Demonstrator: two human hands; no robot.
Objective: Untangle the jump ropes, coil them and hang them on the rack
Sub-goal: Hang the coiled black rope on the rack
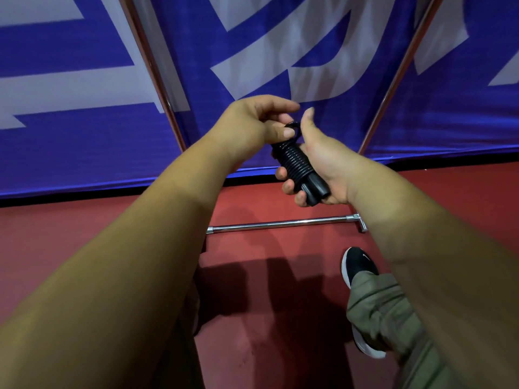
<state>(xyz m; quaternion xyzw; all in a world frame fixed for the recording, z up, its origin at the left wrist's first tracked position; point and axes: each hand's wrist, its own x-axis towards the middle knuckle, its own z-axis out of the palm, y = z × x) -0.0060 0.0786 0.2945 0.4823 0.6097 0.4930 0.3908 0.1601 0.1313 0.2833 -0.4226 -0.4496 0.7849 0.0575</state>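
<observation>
Jump rope [295, 161] was in your hands, held up in front of you at the foot of a blue banner [252, 51] with large pale shapes on it. Its black cord was wound in tight turns around the two black handles [317, 189], which lay side by side and stuck out of the bundle at the end nearest you.

Your right hand [323, 169] gripped that bundle. The fingers [289, 188] were curled under and around it from the far side, and the thumb [307, 122] was raised straight up beside the top end. At that top end a small loop [293, 127] of cord stood out of the coil. Your left hand [252, 124] was closed at the loop, with its thumb tip pressed against the cord and the other fingers bent over above it. I could not tell how much of the loop they had hold of.

Two slanted metal poles [151, 71] ran up across the banner, one on each side of your hands. Below the hands a shiny metal bar [280, 223] lay across the red floor [112, 220], with a fitting at its right end. Your right foot, in a black shoe [359, 265] with a white sole, stood just this side of the bar, under an olive trouser leg [379, 304].
</observation>
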